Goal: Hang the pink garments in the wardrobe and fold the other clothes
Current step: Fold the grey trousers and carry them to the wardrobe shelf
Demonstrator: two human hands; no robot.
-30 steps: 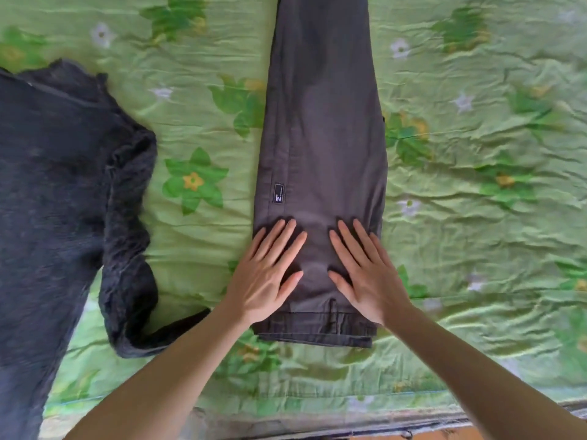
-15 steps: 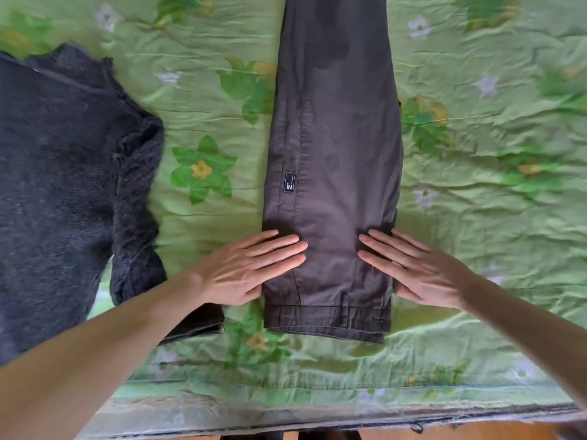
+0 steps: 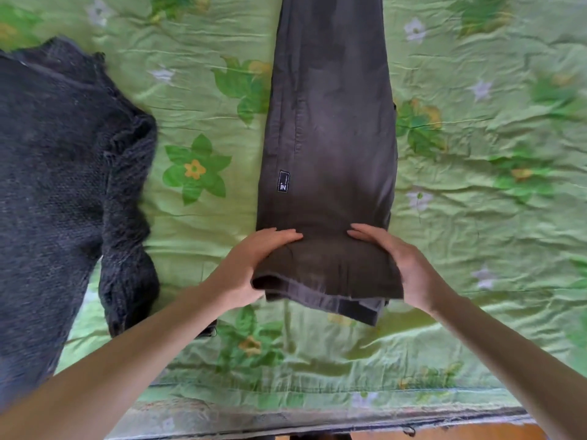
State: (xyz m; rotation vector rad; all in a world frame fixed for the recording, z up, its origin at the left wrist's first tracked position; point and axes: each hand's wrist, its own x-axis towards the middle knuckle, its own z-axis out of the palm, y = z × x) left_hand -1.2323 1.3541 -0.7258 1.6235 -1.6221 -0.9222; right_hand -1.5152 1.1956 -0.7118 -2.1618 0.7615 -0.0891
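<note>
Green floral bedsheet (image 3: 476,217) covers the work surface; dark grey trousers (image 3: 330,122) lie lengthwise at its centre, with a dark knit sweater (image 3: 57,173) spread well apart at the left edge. Left hand (image 3: 251,268) and right hand (image 3: 400,268) each grip 1 side of the trousers' near end, fingers curled over the raised fabric, thumbs hidden.

a: what lies under the fingers (image 3: 286,233)?
b: a crumpled light-green bedsheet (image 3: 476,236), spread on every side of them.
a: its print?
b: a green flower with a yellow centre (image 3: 195,169) beyond them to the left, a pale white bloom (image 3: 419,200) just off to the right.
a: and nearer than the fingers?
b: the sheet's frayed edge (image 3: 317,419), then a strip of brown floor (image 3: 444,435).
</note>
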